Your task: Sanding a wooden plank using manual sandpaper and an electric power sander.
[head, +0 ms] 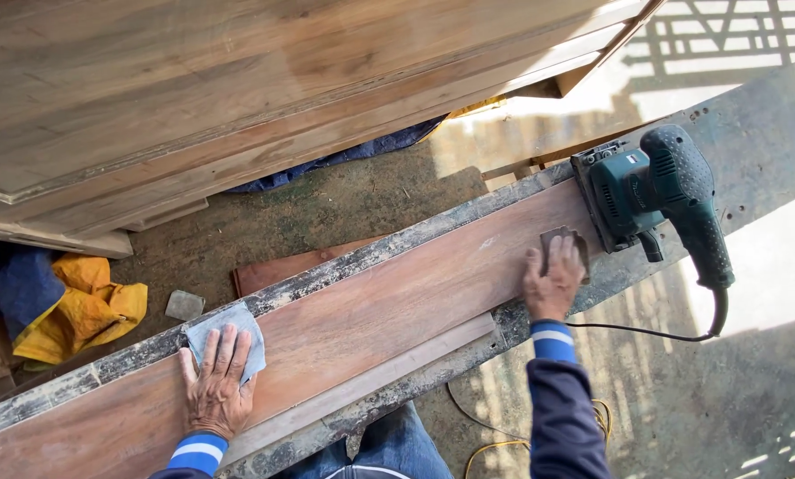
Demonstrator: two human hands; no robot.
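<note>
Outdoor dirt ground, stained grey workbench running diagonally. Long reddish-brown wooden plank lies flat on it. Left hand is spread flat, pinning a grey sandpaper sheet at the plank's far edge. Right hand presses a small brown sanding pad, fingers curled over it. Risks: teal-black electric sander sits just beside the right hand, easy to knock; its black cord trails off the bench, likely snag. Plank looks unclamped, so it could slide.

On the desk lie one reddish plank, one thin strip, one green sander, two sandpaper pieces, and two hands. Beyond the plank: one yellow cloth.
</note>
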